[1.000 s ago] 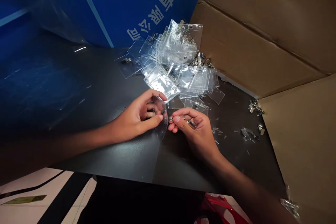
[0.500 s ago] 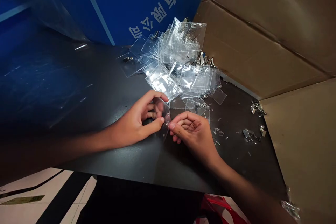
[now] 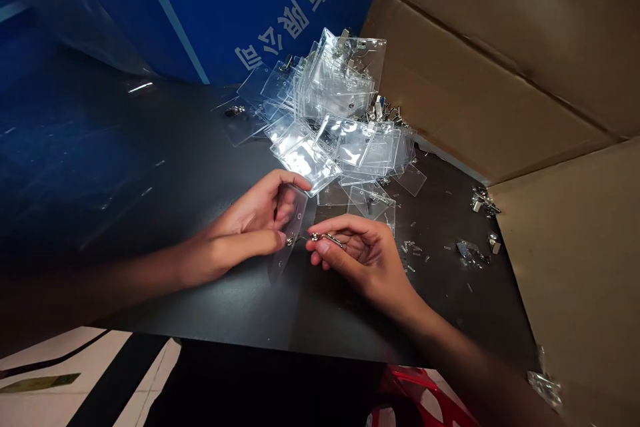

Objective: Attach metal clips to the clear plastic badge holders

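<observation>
My left hand (image 3: 255, 223) grips a clear plastic badge holder (image 3: 295, 220) along its side, thumb near a small metal snap on it. Between the thumb and fingers of my right hand (image 3: 357, 257) is a small metal badge clip (image 3: 327, 238), a short way right of the holder. A thin, clear strap seems to run between the clip and the snap. Behind both hands lies a heaped pile of clear badge holders (image 3: 305, 157), some with metal clips on them.
The dark table (image 3: 225, 313) has a cardboard wall (image 3: 565, 227) on its right and a blue printed panel (image 3: 210, 0) behind. Loose metal clips (image 3: 484, 201) and tiny clear plastic bits (image 3: 407, 250) lie to the right. Something red (image 3: 420, 393) is below the front edge.
My hands have drawn apart. The left, with the badge holder, moved left and turned it more edge-on; the metal clip now shows in my right fingers. The view shifted slightly.
</observation>
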Demonstrator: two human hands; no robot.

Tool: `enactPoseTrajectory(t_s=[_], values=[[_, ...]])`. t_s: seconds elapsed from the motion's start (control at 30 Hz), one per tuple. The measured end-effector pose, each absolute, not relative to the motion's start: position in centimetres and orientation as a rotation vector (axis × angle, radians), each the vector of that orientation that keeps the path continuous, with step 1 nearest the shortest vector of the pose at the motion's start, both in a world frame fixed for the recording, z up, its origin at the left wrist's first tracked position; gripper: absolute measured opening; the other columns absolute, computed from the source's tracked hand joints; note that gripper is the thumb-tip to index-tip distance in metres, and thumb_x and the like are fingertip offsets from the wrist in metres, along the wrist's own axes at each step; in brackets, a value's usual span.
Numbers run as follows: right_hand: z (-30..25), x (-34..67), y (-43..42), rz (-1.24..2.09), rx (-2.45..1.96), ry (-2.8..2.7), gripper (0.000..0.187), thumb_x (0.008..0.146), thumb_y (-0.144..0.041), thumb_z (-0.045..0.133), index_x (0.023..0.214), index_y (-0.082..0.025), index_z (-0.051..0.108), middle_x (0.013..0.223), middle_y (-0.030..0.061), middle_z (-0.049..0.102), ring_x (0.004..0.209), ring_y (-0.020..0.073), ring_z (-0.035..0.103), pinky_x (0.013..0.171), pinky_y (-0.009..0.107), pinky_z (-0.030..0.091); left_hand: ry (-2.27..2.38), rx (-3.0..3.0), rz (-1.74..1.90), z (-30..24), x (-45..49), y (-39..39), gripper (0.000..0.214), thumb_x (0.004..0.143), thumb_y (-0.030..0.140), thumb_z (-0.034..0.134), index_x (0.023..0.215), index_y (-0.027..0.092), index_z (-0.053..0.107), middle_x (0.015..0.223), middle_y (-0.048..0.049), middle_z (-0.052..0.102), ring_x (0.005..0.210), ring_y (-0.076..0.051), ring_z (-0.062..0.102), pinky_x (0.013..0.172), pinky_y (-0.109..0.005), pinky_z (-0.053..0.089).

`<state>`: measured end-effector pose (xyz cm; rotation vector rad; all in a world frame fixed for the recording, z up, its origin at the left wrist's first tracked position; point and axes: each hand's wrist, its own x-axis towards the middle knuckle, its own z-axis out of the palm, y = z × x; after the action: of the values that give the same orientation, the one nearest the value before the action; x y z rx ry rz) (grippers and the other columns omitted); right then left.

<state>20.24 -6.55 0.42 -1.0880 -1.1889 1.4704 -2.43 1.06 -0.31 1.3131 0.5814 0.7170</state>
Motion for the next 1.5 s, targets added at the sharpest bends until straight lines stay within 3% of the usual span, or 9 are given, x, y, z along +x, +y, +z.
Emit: enactPoseTrajectory(t_s=[0.13,0.2,0.43,0.57,0.83,1.13,1.3,1.5], values=[[0.2,20.1,-6.5,1.483,-1.040,-1.188,0.020,0.090,-0.036,0.096,0.105,-0.025,0.087,0.089,0.0033,0.085,0.077,0.0174,0.081,0.075,0.033,0.070,0.468,1.416,0.683,-0.7,-2.7,1.2,0.052,0.102,0.029,0.076,0.150,0.031,0.056,0.104,-0.0010,0.042,0.088,-0.017,0.045,0.070,-0.026,0.047],[0.2,20.1,-6.6,1.484,-1.039,-1.188,0.021,0.090,-0.038,0.097,0.105,-0.025,0.088,0.087,0.0028,0.085,0.076,0.0172,0.080,0.074,0.032,0.070,0.460,1.472,0.706,-0.6,-2.6,1.2,0.048,0.104,0.031,0.077,0.148,0.029,0.056,0.102,-0.0001,0.042,0.087,-0.016,0.045,0.071,-0.025,0.048],[0.0,20.2,-6.7,1.416,-0.974,-1.206,0.019,0.092,-0.030,0.096,0.109,-0.027,0.089,0.093,0.0023,0.085,0.079,0.0161,0.081,0.080,0.033,0.072,0.674,1.556,0.758,0.8,-1.6,1.3,0.047,0.094,0.028,0.083,0.133,0.023,0.056,0.093,0.0022,0.043,0.082,-0.016,0.045,0.070,-0.028,0.047],[-0.2,20.1,-6.6,1.410,-0.980,-1.191,0.022,0.089,-0.030,0.098,0.111,-0.029,0.091,0.101,0.0036,0.086,0.086,0.0176,0.083,0.087,0.036,0.074,0.756,1.634,0.867,0.6,-1.3,1.3,0.047,0.088,0.025,0.085,0.126,0.023,0.057,0.100,-0.0002,0.048,0.085,-0.016,0.047,0.072,-0.028,0.047],[-0.2,19.7,-6.5,1.341,-1.009,-1.187,0.039,0.070,-0.017,0.109,0.103,-0.030,0.092,0.093,-0.0005,0.086,0.079,0.0147,0.080,0.078,0.028,0.070,0.848,1.730,1.068,-0.4,-1.1,0.2,0.041,0.087,0.022,0.084,0.121,0.024,0.061,0.114,-0.0048,0.053,0.100,-0.021,0.057,0.088,-0.037,0.052],[-0.1,19.5,-6.8,1.233,-1.106,-1.226,0.032,0.070,-0.018,0.107,0.096,-0.027,0.090,0.087,0.0003,0.086,0.074,0.0158,0.079,0.072,0.028,0.067,0.888,1.772,1.102,-0.5,-1.1,-0.4,0.037,0.089,0.021,0.083,0.120,0.025,0.064,0.114,-0.0036,0.054,0.102,-0.020,0.059,0.093,-0.038,0.056],[-0.5,19.5,-6.9,1.137,-1.132,-1.271,0.014,0.086,-0.020,0.094,0.097,-0.026,0.088,0.093,0.0020,0.087,0.078,0.0157,0.079,0.076,0.029,0.067,0.864,1.776,1.093,-0.7,-1.0,-0.5,0.036,0.090,0.021,0.083,0.120,0.025,0.064,0.114,-0.0030,0.054,0.100,-0.019,0.059,0.092,-0.036,0.056],[-0.4,19.8,-6.9,1.126,-1.149,-1.336,0.007,0.091,-0.024,0.088,0.097,-0.024,0.085,0.090,0.0018,0.085,0.078,0.0159,0.079,0.076,0.030,0.065,0.850,1.804,1.064,-0.8,-1.2,-0.7,0.037,0.091,0.024,0.084,0.121,0.029,0.063,0.116,-0.0025,0.055,0.102,-0.020,0.060,0.093,-0.037,0.057]])
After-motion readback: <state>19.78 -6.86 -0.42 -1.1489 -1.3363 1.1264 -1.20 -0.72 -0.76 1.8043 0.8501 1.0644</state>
